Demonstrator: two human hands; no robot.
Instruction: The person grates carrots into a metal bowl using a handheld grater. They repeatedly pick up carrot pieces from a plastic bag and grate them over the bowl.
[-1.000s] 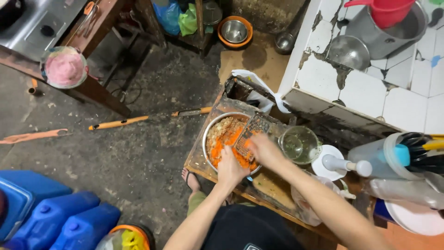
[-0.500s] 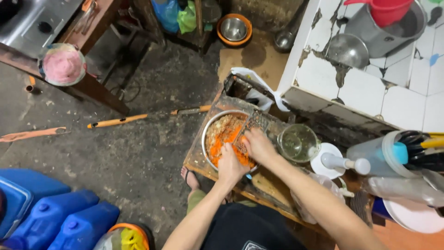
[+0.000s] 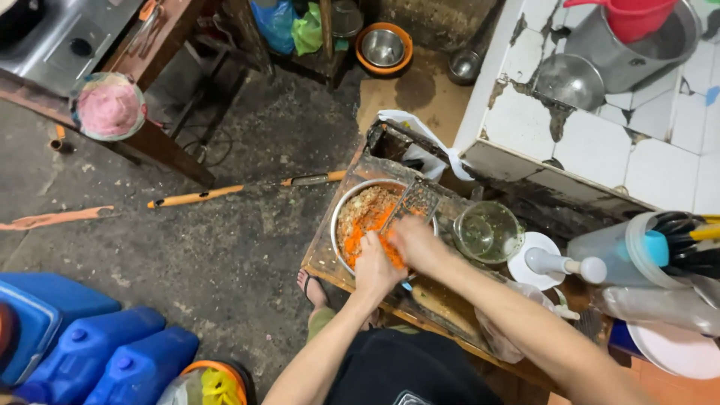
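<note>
looking down from the head view, saw both hands meeting over a metal bowl (image 3: 352, 217) of grated orange carrot on a low, worn wooden table (image 3: 319, 259). left hand (image 3: 375, 268) lay at the bowl's near rim, fingers curled; could not tell whether it gripped anything, perhaps only steadied bowl or grater. right hand (image 3: 416, 244) was closed on a small piece of carrot (image 3: 390, 255), pressed against the lower end of a flat metal grater (image 3: 416, 201). grater leaned across the bowl, its long axis running from the hands up and away toward the far right rim. so carrot sat at the grater's near end, right hand nearer to it than left. just right of the bowl stood a clear glass bowl (image 3: 487, 231), then a white pestle (image 3: 562, 264) on a small white plate (image 3: 525, 270). blue jerrycans (image 3: 97, 345) rested on the floor, well apart.
</note>
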